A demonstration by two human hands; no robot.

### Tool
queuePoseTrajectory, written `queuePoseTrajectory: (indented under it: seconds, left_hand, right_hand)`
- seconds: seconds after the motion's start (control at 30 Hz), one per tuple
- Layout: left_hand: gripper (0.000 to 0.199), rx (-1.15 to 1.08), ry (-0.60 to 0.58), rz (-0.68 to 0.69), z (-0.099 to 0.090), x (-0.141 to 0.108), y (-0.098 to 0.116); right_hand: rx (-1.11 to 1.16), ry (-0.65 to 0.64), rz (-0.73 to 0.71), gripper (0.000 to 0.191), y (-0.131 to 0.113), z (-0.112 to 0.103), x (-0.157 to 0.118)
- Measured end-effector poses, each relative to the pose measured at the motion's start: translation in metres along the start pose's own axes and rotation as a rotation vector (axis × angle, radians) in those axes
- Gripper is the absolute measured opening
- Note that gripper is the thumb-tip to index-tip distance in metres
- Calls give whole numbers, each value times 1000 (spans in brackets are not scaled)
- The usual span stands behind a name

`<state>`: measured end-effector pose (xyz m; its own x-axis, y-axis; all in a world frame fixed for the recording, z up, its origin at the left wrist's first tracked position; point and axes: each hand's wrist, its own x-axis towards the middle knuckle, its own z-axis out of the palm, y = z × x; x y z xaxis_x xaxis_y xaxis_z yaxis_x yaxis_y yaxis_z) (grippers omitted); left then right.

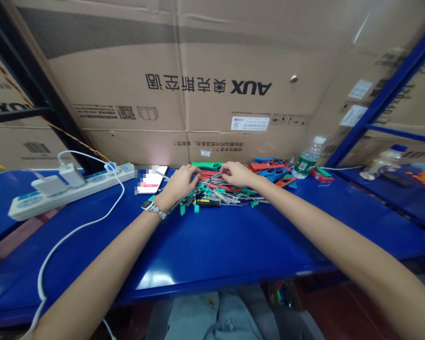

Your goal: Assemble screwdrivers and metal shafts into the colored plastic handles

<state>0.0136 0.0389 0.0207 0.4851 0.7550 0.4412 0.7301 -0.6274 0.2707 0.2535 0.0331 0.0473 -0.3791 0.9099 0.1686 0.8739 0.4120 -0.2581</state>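
My left hand (pixel 182 182), with a metal watch on its wrist, is at the left side of a pile of small parts, its fingers curled round something I cannot make out. My right hand (pixel 236 174) is bent over the pile's back, thumb and fingers pinched together; what they hold is too small to name. Between and below the hands lie thin metal pieces with green tips (pixel 219 191). A yellow and black screwdriver (pixel 208 203) rests at the pile's front edge. Behind the hands is a green handle (pixel 207 165); red and blue handles (pixel 269 171) are heaped to the right.
A phone (pixel 154 180) and a white power strip (pixel 92 182) with cables are on the left of the blue table (pixel 205 250). Right of the pile stand a water bottle (pixel 306 158) and a small red box (pixel 321 175). A large cardboard sheet (pixel 205 108) rises behind.
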Motion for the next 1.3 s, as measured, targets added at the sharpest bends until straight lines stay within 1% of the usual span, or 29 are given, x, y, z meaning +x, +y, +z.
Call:
queuePoseTrajectory:
  seconds: [0.1, 0.23, 0.4, 0.53, 0.63, 0.7, 0.73, 0.8, 0.87, 0.9, 0.93, 0.97, 1.03, 1.07, 1.1, 1.17, 1.23, 1.27, 1.3]
  left_hand:
    - [22, 9, 27, -34, -1, 4, -10]
    - [22, 16, 61, -60, -3, 2, -17]
    - [24, 25, 57, -108, -7, -6, -19]
    - [23, 6, 50, -132, -12, -10, -24]
    - [21, -13, 105, -133, -15, -13, -28]
    - [19, -48, 185, -114, -17, -14, -27]
    - [18, -80, 244, -103, -18, -14, -24]
    - [20, -186, 399, -107, -21, -15, -15]
    - [28, -350, 547, -170, -25, -17, -1]
    - [33, -450, 574, -214, -28, -19, 8]
    - [38, -553, 561, -246, -31, -21, 17]
    - [41, -652, 509, -272, -34, -25, 25]
    - [43, -826, 293, -341, -40, -35, 40]
    - [43, -880, 213, -391, -42, -42, 46]
    - [41, -914, 165, -435, -43, -50, 50]
    - [38, -938, 123, -509, -42, -68, 54]
    - [40, -932, 103, -577, -38, -86, 52]
    - [42, -928, 67, -596, -36, -95, 50]
    - [43, -936, 2, -602, -33, -104, 48]
  right_hand:
    - [-115, 3, 20, 28, -1, -2, 17]
    - [-351, -75, 34, 41, -6, -1, 47]
    - [-451, -118, 1, 36, -15, 4, 75]
    - [-558, -72, -55, 34, -20, 6, 82]
    - [-577, 1, -37, 34, -23, 1, 80]
    - [-528, 86, -18, 31, -28, -7, 73]
    - [-497, 147, -10, 29, -31, -13, 67]
    - [-428, 250, -12, 26, -39, -25, 50]
    - [-377, 332, -42, 24, -49, -36, 28]
    - [-360, 348, -72, 24, -55, -40, 16]
    - [-351, 365, -94, 24, -60, -43, 3]
    - [-353, 369, -115, 25, -66, -44, -9]
    - [-370, 337, -140, 26, -75, -41, -32]
    - [-375, 316, -152, 26, -79, -37, -42]
    - [-379, 291, -181, 27, -82, -31, -52]
    - [-372, 232, -258, 24, -85, -17, -69]
    - [-355, 209, -330, 21, -87, -1, -83]
    - [-353, 198, -366, 21, -87, 6, -89]
    - [-354, 192, -395, 22, -87, 13, -94]
